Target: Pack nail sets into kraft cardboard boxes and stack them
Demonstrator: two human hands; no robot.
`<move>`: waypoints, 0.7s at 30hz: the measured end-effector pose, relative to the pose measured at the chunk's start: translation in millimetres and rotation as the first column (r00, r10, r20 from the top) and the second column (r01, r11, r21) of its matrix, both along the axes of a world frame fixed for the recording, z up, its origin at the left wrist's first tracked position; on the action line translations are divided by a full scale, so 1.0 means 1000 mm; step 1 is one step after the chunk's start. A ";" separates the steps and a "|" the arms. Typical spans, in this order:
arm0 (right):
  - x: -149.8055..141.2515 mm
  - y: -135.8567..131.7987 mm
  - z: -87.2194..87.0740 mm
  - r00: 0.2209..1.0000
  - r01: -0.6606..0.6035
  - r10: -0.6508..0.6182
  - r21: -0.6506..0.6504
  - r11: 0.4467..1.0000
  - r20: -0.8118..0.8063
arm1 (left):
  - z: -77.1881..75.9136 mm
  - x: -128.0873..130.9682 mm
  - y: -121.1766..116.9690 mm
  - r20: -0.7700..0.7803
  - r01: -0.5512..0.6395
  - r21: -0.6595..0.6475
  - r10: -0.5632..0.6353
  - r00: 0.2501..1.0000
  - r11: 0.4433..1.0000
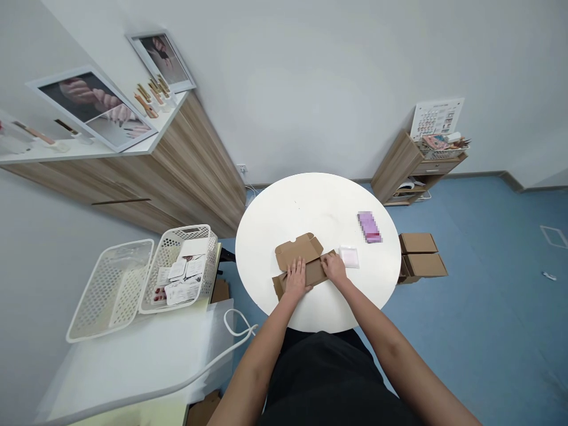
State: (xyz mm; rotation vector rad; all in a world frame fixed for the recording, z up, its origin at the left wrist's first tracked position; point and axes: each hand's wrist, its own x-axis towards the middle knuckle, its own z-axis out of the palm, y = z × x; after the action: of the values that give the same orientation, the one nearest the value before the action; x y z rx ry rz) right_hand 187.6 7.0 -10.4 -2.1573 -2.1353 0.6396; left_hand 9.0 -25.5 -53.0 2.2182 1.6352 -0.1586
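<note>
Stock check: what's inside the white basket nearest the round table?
The white perforated plastic basket holds a stack of printed cards and leaflets. The cards cover the basket's floor and whatever lies beneath them, so neither can be seen.

Beyond the left hand (pixel 296 279) and right hand (pixel 335 269), a flattened cardboard box (pixel 298 253) blocks the near part of the round white bench (pixel 310 204), with free room farther back, while a clear packet (pixel 349 257) and blurred pink package (pixel 370 227) obstruct the right.

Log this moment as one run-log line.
left hand: on cardboard box | right hand: on same box | surface: white round table
</note>
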 end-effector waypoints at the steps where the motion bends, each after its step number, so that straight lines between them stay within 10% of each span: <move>1: 0.005 -0.003 0.003 0.999 0.031 -0.031 0.029 0.999 0.024 | 0.000 0.000 0.000 -0.003 0.000 0.008 0.000 1.000 1.000; 10: 0.010 -0.024 0.013 0.988 0.122 -0.089 -0.274 0.954 0.127 | 0.003 0.000 0.000 -0.014 -0.001 0.009 0.001 1.000 1.000; 21: 0.003 -0.024 0.012 0.991 0.002 0.031 -0.243 0.970 0.132 | 0.015 -0.011 0.013 0.047 0.044 -0.168 -0.037 0.998 0.985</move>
State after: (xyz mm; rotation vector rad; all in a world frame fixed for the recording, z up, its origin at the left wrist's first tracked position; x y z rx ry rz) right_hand 190.9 -17.2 2.0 -2.3728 -2.2463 0.8188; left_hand -1.5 -12.9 -38.4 2.1123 1.4961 -0.2486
